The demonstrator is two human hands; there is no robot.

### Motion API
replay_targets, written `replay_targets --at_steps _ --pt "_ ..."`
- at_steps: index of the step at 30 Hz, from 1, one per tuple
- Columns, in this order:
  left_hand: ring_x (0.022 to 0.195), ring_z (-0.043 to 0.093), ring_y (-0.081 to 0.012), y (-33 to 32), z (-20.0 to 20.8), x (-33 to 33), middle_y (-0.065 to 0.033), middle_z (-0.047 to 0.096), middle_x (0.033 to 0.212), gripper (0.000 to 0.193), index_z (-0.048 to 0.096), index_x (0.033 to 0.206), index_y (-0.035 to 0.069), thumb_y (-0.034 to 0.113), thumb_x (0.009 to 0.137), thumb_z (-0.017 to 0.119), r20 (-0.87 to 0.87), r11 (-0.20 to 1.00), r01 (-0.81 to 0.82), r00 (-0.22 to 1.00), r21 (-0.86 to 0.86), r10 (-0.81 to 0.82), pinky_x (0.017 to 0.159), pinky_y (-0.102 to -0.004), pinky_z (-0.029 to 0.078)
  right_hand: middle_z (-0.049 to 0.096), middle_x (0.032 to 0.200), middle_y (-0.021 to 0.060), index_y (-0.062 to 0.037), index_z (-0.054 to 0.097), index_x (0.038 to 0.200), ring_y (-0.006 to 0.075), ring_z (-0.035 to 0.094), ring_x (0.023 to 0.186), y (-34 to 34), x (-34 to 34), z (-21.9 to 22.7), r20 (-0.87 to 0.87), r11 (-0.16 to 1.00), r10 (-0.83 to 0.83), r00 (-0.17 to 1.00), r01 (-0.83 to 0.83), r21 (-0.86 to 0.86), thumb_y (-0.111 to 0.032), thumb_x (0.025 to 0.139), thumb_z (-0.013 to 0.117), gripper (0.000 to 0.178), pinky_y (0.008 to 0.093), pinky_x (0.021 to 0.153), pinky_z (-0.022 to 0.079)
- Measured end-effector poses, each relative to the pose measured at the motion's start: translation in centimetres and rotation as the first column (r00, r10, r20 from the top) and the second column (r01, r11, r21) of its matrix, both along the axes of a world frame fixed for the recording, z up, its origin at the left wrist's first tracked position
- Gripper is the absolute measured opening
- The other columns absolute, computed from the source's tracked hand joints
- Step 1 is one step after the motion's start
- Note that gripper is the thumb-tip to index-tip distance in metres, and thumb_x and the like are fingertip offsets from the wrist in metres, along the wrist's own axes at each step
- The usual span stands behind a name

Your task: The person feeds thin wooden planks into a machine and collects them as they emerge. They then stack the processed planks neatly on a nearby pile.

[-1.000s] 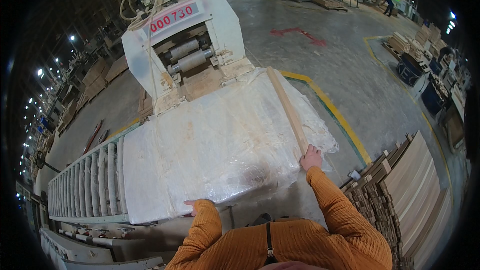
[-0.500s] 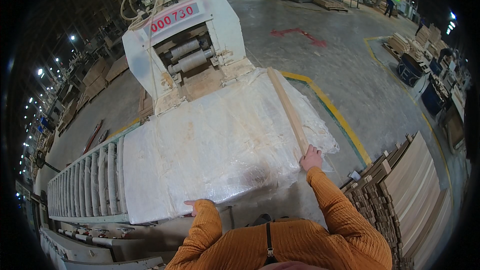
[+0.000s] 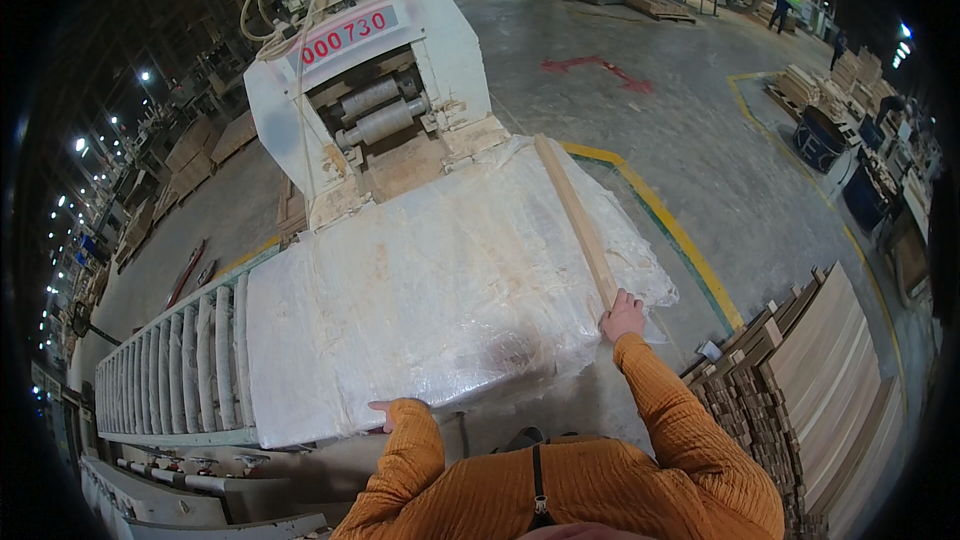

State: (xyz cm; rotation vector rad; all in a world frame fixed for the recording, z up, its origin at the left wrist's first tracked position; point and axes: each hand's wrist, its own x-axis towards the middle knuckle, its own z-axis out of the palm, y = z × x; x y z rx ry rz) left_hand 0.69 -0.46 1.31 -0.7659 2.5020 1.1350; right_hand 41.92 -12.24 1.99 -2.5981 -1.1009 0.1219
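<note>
Now | right hand (image 3: 623, 315) clamped on wooden strip (image 3: 574, 217), long axis toward roller machine (image 3: 372, 90) | left hand (image 3: 384, 412) grips sheet (image 3: 430, 280) edge

A large woodworking factory hall is shown — a bare concrete floor (image 3: 700, 130) marked with yellow lines (image 3: 670, 225). A white roller machine (image 3: 375, 100) fed by a roller conveyor (image 3: 170, 370) is seen, with stacks of thin wood sheets (image 3: 820, 370) and rows of ceiling lamps (image 3: 80, 145) — all signs of industrial production.

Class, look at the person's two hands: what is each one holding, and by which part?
The right hand grips the near end of the long wooden strip. The left hand rests on the near edge of the plastic-covered table; a grip cannot be told.
</note>
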Motion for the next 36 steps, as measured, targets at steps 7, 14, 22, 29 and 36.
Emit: replay_targets --at_steps 7,14,22,29,36 --pt "0.104 0.060 -0.0382 -0.2 0.3 0.1 -0.0232 0.062 0.114 0.093 0.055 0.121 -0.001 0.079 0.076 0.044 0.039 0.999 0.045 0.998 0.008 -0.045 0.093 -0.0501 0.044 0.054 0.111 0.0171 -0.0026 0.045 0.111 0.0374 0.050 0.106 0.0 -0.1 0.0 -0.027 0.999 -0.028 0.999 0.027 -0.040 -0.018 0.074 0.063 0.044 0.0465 0.085 0.049" --pt "0.103 0.060 -0.0382 -0.4 0.6 0.1 -0.0230 0.062 0.114 0.093 0.056 0.120 -0.001 0.080 0.076 0.044 0.053 0.998 0.064 0.997 0.023 -0.065 0.093 -0.0499 0.044 0.054 0.111 0.0168 -0.0026 0.045 0.111 0.0370 0.049 0.106 -0.1 -0.1 -0.1 0.001 0.999 -0.006 1.000 0.006 0.031 -0.018 0.073 0.063 0.045 0.0462 0.085 0.049" --pt "0.103 0.060 -0.0383 -0.6 0.9 0.2 -0.0228 0.062 0.113 0.092 0.056 0.119 -0.001 0.080 0.075 0.045 0.059 0.996 0.084 0.994 0.038 -0.087 0.093 -0.0497 0.044 0.054 0.112 0.0168 -0.0028 0.045 0.113 0.0366 0.049 0.107 -0.1 -0.1 0.1 -0.034 0.999 -0.025 0.999 0.024 -0.031 -0.018 0.074 0.063 0.045 0.0449 0.086 0.048" --pt "0.103 0.060 -0.0383 -0.8 1.0 0.2 -0.0226 0.062 0.113 0.092 0.056 0.118 -0.001 0.080 0.075 0.045 0.069 0.994 0.097 0.993 0.046 -0.100 0.093 -0.0496 0.044 0.054 0.113 0.0168 -0.0029 0.045 0.113 0.0362 0.049 0.108 0.0 0.0 0.1 0.000 1.000 -0.003 1.000 0.003 -0.017 -0.020 0.075 0.064 0.046 0.0448 0.087 0.048" --pt "0.103 0.059 -0.0384 -0.8 1.1 0.1 -0.0227 0.062 0.113 0.093 0.056 0.119 -0.001 0.081 0.075 0.045 0.074 0.993 0.099 0.992 0.070 -0.104 0.093 -0.0498 0.044 0.053 0.114 0.0168 -0.0030 0.044 0.114 0.0362 0.049 0.108 0.0 0.1 0.0 -0.010 1.000 -0.003 1.000 0.003 -0.014 -0.020 0.075 0.064 0.046 0.0451 0.087 0.048"
